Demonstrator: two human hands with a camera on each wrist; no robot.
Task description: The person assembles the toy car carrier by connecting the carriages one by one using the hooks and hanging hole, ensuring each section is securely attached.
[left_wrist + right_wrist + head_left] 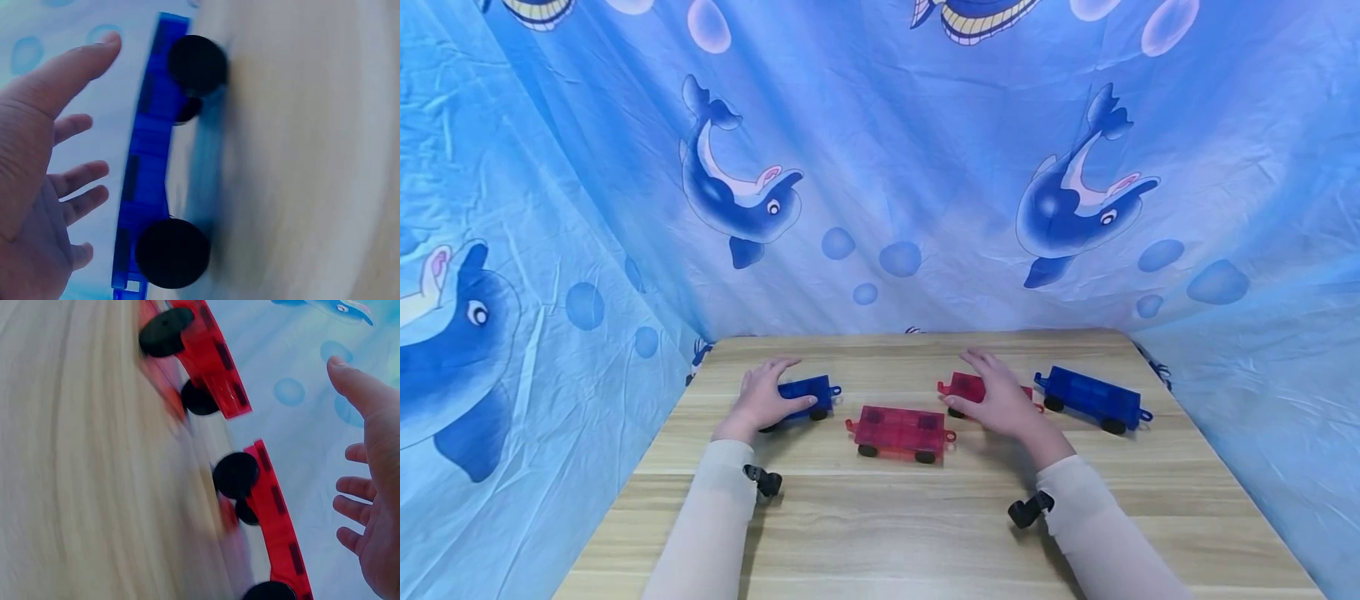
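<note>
My left hand hovers over a see-through blue toy train wagon with black wheels at the left of the table. In the left wrist view a gap separates the spread fingers of the left hand from that blue wagon. Over a red toy train wagon, right of centre, is my right hand, partly covering it. The right wrist view has the right hand with thumb and fingers apart, beside the red wagon and not touching it.
A second red wagon stands nearer, between the hands. Another blue wagon stands right of the right hand. The wagons have end couplings. The wooden table ends at a blue dolphin-print cloth behind and at the sides.
</note>
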